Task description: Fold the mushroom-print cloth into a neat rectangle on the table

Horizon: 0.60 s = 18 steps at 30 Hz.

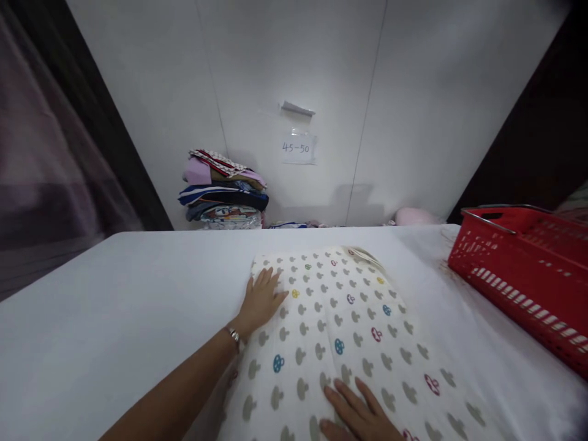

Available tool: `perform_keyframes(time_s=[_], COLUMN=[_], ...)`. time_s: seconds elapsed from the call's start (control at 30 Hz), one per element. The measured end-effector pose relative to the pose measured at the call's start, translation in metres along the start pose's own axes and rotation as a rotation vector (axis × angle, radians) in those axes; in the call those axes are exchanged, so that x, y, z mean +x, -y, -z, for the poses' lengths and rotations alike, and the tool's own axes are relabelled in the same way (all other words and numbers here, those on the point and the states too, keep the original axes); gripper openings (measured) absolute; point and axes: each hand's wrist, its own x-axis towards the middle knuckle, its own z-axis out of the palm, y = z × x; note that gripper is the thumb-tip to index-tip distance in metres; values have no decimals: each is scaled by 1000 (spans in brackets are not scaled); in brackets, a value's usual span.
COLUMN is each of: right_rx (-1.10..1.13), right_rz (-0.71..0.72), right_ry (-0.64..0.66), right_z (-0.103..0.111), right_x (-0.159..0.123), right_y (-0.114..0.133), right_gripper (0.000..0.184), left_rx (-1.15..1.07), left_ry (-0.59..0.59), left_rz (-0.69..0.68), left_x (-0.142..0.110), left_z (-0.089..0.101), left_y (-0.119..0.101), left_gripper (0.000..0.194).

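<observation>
Grip of the right hand [361, 413]: fingers apart, palm-down on near part of the mushroom-print cloth [331, 318], nothing clamped (frame edge crops it). Left hand [260, 300]: fingers slightly apart, resting on the cloth's left edge toward its far end, also clamping nothing. Cloth lies on the white tabletop [160, 294]. Progress, my judgement: mostly laid flat, so the bulk looks done; loose layers at the cloth's far-right corner and a faint crease mid-cloth look left to smooth. Red basket [514, 269] right of the cloth, not touching; inside mostly hidden, can't tell contents. Beyond the cloth, to its left: fabric stack [225, 190], bottom seemingly in clear plastic. Straight beyond: "45-50" paper [299, 148] on the wall [285, 55].
</observation>
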Motion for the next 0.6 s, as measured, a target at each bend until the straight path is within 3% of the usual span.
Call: perform_keyframes(time_s=[0.13,0.2,0.27,0.33,0.4,0.5,0.57,0.6], right_rx=[112,219,269,225,136,-25,-102,-116], right_rz=[-22,-61,-195,-350,-540,-820,-1056,-1105], right_ry=[56,124,206,160,13,-124,-109,-106], right_z=[19,42,70,94,107,109,105,102], right_x=[4,13,31,59,89,122,132,134], right_y=[3,-2,-19,-53,-102,-185,-231,-249], right_gripper=[65,63,64,58,51,45,43,44], left_rx=[4,6,7,2,-7,-14,-19,-22], left_ry=[34,26,6,-11,-20,-36,-49,-51], left_rz=[20,28,30,33,25,15,14,13], left_x=[-36,-41,-41,-40,-39,-40,-42,-42], left_z=[-15,-19,-19,-19,-17,-17,-16,-16], left_y=[0,2,3,2,2,2,2,2], left_gripper=[67,66,64,63,62,60,59,59])
